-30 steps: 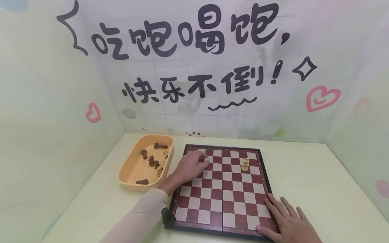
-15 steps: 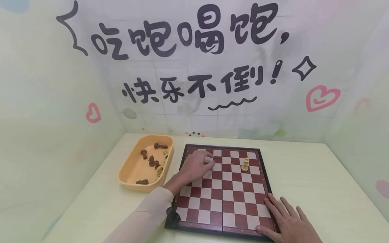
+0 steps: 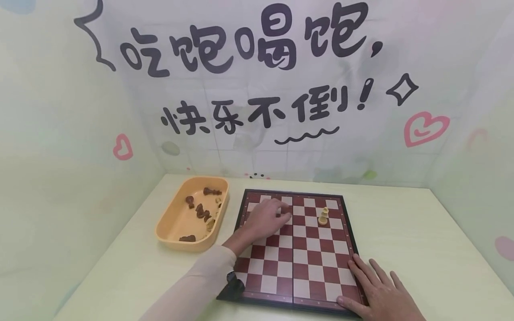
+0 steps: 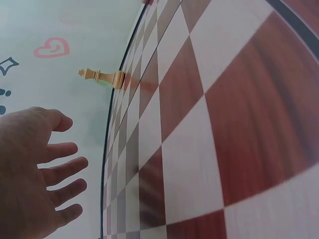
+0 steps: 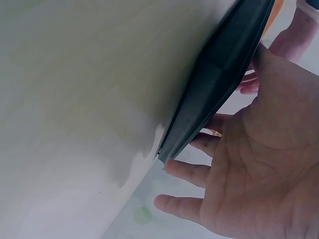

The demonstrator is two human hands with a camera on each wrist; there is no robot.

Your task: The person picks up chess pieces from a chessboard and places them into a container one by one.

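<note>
A folding chessboard (image 3: 307, 258) with dark red and white squares lies on the table. On its far right part stands a pale yellow chess king (image 3: 323, 217), upright; its cross-topped head shows in the left wrist view. My left hand (image 3: 265, 219) hovers over the board's far left half, left of the king, fingers apart and loosely bent. Nothing sits between the fingers (image 4: 67, 172) in the left wrist view. My right hand (image 3: 381, 290) rests on the near right corner of the board, fingers extended along its dark edge (image 5: 199, 94).
Left of the board stands an orange tray (image 3: 170, 229). Several brown chess pieces (image 3: 201, 211) lie in it, with pale ones (image 3: 210, 224) along its right side. A printed curtain (image 3: 257, 156) closes off the back of the table.
My left hand has moved to the right across the board, towards the middle fold and the king. My right hand keeps its place at the corner.
</note>
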